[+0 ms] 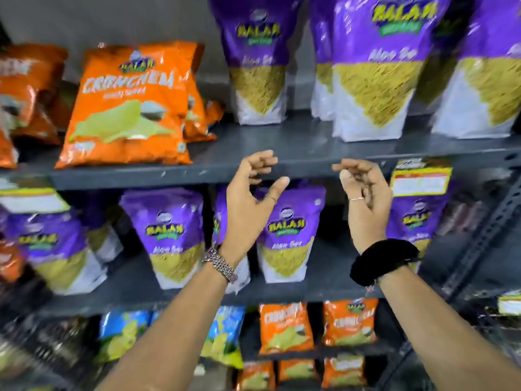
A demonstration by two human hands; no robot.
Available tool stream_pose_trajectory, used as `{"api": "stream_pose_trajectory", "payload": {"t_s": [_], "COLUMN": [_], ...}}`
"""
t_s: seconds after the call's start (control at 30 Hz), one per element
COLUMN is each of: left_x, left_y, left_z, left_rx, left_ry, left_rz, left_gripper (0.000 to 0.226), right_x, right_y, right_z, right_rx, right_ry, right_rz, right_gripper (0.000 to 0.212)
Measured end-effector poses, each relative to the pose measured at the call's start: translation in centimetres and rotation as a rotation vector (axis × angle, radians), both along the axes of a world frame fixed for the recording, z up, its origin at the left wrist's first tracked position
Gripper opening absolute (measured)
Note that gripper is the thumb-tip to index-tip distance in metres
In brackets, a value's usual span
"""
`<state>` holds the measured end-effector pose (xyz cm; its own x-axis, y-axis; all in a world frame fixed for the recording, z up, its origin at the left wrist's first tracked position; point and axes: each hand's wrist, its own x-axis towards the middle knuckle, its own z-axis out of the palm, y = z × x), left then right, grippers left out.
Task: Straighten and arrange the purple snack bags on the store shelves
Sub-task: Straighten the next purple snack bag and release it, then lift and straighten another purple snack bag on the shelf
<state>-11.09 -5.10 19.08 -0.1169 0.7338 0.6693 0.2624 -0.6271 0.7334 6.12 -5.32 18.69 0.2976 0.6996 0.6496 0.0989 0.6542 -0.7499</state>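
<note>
Purple snack bags stand on two grey shelves. On the upper shelf point(282, 162) stand one narrow purple bag point(258, 60) and a bigger purple bag point(377, 66) with others beside it at the right. On the middle shelf stand a purple bag point(172, 235), another purple bag point(290, 235) partly behind my hands, and a tilted one at the far left point(56, 249). My left hand point(248, 201) and my right hand point(366, 198) are raised in front of the upper shelf's front edge, fingers apart and curled, holding nothing and touching no bag.
Orange chip bags point(127, 108) lean on the upper shelf's left half. Blue bags point(124, 331) and small orange bags point(284, 325) fill the lower shelves. A yellow price label point(420, 182) hangs on the shelf edge at the right. A perforated metal upright point(485, 232) runs down the right side.
</note>
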Motion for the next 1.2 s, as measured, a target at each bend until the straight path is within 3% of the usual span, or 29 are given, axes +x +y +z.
{"api": "stream_pose_trajectory", "payload": {"t_s": [0.13,0.27,0.43,0.53,0.63,0.73,0.83,0.93,1.0,1.1,1.2], "left_x": [-5.3,-10.3,-14.6,-15.3,-15.5,-15.7,-15.5,-14.6,-14.3,-14.8,-15.7], "left_y": [-1.7,-1.9,-0.1,1.8,3.6,4.6,4.5,3.2,1.6,0.8,2.8], "left_z": [-7.0,-13.8,-20.4,-21.9,-22.8,-24.2,-25.2,-25.9,-26.0,-26.4,-25.6], "left_rx": [-0.115,-0.341,-0.632,-0.794,-0.81,-0.833,-0.854,-0.892,-0.889,-0.909,-0.946], "left_ry": [-0.038,-0.112,-0.033,0.01,0.099,0.164,0.022,-0.115,-0.105,-0.113,-0.051], "left_rz": [0.184,0.293,0.255,0.085,0.022,0.015,-0.004,-0.068,-0.088,-0.098,-0.178], "left_gripper": [0.037,0.03,0.033,0.041,0.058,0.044,0.029,0.046,0.049,0.028,0.051], "right_x": [-4.1,-9.0,-13.6,-15.5,-16.5,-16.9,-16.7,-16.2,-15.9,-15.2,-15.4], "right_y": [-0.5,0.5,2.5,3.2,3.5,3.4,3.1,2.0,0.9,-0.9,-1.4], "right_z": [-6.5,-13.7,-20.2,-20.9,-21.0,-21.4,-21.9,-22.1,-22.1,-22.3,-22.6], "right_rx": [-0.127,-0.39,-0.675,-0.755,-0.747,-0.8,-0.81,-0.815,-0.835,-0.807,-0.767], "right_ry": [0.001,-0.046,-0.092,-0.122,-0.198,-0.223,-0.2,-0.194,-0.178,-0.211,-0.266], "right_rz": [0.058,0.17,0.266,0.306,0.339,0.331,0.363,0.313,0.231,0.152,0.059], "right_gripper": [0.012,0.013,0.041,0.055,0.066,0.071,0.064,0.064,0.071,0.072,0.07]}}
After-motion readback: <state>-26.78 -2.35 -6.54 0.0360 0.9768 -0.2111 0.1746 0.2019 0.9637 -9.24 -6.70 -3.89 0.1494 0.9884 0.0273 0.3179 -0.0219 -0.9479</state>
